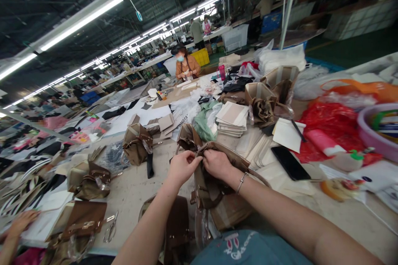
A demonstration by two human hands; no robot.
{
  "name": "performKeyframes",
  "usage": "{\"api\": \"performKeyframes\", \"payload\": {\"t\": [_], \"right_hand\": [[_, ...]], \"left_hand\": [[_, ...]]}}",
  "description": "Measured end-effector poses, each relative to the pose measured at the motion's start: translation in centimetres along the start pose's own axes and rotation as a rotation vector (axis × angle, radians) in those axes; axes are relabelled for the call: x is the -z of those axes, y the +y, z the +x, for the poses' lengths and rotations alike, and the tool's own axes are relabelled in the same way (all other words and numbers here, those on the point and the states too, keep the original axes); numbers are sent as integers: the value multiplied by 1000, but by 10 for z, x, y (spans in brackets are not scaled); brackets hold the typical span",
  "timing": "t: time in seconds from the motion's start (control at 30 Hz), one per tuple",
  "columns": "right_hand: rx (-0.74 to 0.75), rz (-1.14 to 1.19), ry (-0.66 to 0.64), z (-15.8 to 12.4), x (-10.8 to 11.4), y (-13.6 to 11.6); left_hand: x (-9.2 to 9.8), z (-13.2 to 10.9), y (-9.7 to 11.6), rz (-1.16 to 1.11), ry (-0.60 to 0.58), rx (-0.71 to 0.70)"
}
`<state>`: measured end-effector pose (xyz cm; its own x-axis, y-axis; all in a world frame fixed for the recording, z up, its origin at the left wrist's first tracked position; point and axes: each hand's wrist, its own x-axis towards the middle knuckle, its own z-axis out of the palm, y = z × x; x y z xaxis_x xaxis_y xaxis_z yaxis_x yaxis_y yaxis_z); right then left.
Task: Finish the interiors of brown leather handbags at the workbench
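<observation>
Both my hands meet at the top edge of a brown handbag [202, 192] that stands open in front of my body. My left hand [183, 167] pinches with thumb and forefinger at the bag's rim. Beside it, my right hand [217, 162] has its fingers curled over the same rim, knuckles up. The exact spot between the fingertips is too small to make out. Just beyond the hands is another brown bag [189, 136], and a further one [177, 215] lies partly hidden under my left forearm.
More brown bags [137, 145] stand to the left, with scissors [110, 227] near the table edge. A co-worker's hand [23, 221] is at far left. On the right are stacked panels [231, 118], a black phone [289, 162], a red plastic bag [323, 120] and a purple basin [368, 126].
</observation>
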<state>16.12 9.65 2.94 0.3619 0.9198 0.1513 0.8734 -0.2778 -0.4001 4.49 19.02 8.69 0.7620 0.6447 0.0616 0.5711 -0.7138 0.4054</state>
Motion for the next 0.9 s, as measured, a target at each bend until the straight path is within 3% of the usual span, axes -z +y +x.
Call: {"api": "performKeyframes", "payload": {"t": [0.1,0.23,0.47,0.73,0.9], "right_hand": [[-9,20,-1,-5,3,2],[13,36,76,-16,8,3],[265,79,347,-9,38,7],[324,11,83,21,41,24],[360,31,13,29,44,30]], "left_hand": [[-5,-1,-1,121,53,52],[-11,0,-7,107,63,58],[-19,3,-16,-81,75,70],[-18,5,-22,-158,19,-2],[-12,8,-19,-170,-52,-48]]}}
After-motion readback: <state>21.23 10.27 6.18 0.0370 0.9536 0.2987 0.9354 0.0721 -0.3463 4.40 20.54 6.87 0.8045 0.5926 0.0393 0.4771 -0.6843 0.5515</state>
